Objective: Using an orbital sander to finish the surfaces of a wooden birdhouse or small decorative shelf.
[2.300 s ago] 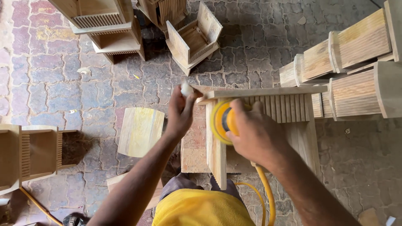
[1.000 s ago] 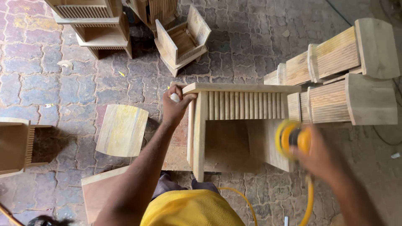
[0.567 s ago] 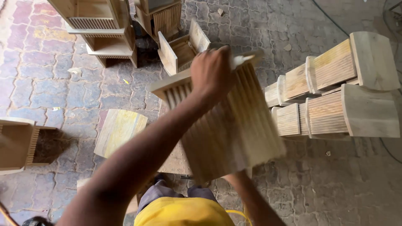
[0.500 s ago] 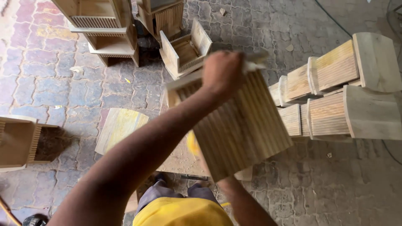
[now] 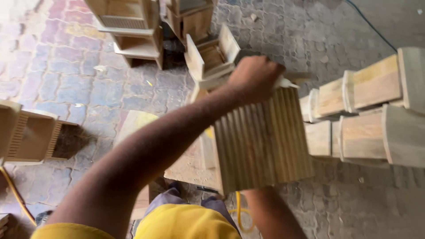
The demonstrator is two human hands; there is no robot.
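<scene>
My left hand is shut on the top edge of a ribbed wooden box, holding it up and tilted in front of me. A small white piece sticks out between its fingers. My right forearm reaches up under the box, and the hand itself is hidden behind the ribbed panel. A bit of yellow shows beside the box's left edge.
Stacked wooden pieces lie to the right. An open wooden box and more boxes stand at the top, another box at the left. A flat board lies on the brick paving. A yellow cable runs below.
The yellow sander has left my right hand and the view. My left hand has lifted and tipped the ribbed box off the ground, and my right arm has gone under it.
</scene>
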